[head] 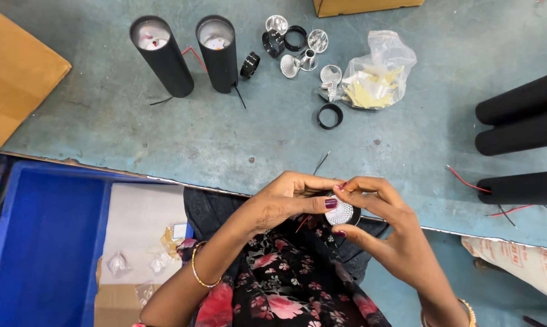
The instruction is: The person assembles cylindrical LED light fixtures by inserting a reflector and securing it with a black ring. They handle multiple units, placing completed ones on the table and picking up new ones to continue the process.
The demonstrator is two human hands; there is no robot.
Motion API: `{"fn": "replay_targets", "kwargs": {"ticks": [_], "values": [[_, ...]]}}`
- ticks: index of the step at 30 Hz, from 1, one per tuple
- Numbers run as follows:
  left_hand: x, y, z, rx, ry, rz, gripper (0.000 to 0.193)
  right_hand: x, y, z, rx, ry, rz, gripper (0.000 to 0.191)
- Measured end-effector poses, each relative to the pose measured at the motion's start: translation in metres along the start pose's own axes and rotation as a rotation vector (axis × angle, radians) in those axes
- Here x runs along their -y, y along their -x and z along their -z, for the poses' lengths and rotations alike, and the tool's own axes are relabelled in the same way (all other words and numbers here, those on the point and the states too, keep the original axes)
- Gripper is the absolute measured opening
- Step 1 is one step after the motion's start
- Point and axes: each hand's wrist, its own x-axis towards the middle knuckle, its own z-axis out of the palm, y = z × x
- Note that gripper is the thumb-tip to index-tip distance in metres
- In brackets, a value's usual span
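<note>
Nearest us, our left hand [285, 203] and right hand [379, 221] meet just off the desk [225, 139] edge, both pinching one small round lens [339, 212] set in a black ring. Fingertips grip its rim from both sides, thumbs below. We judge it light, stiff and brittle plastic, slick on its faceted face, so the rim is the place to hold, not the face. That face points up toward us; being a flat disc, it has no real long axis. A thin red wire [302, 224] hangs beneath our left hand. Well beyond the hands stand two black tubes [188, 54], loose rings and a plastic bag [376, 72].
</note>
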Motion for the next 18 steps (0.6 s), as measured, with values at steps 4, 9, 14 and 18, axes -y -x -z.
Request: {"fn": "replay_targets", "kwargs": {"ticks": [4, 9, 14, 18], "values": [[-0.007, -0.001, 0.0, 0.028, -0.034, 0.009, 0.057, -0.01, 0.004, -0.005, -0.032, -0.039, 0.013, 0.056], [0.0, -0.001, -0.003, -0.029, -0.14, -0.035, 0.06, -0.023, 0.006, -0.011, -0.086, -0.122, 0.01, 0.055], [0.017, 0.011, -0.015, -0.075, -0.333, -0.255, 0.079, -0.04, 0.011, -0.037, -0.21, -0.423, 0.05, 0.051], [0.019, 0.011, -0.021, -0.221, -0.464, -0.198, 0.08, -0.048, 0.015, -0.051, -0.3, -0.497, 0.049, 0.056]]}}
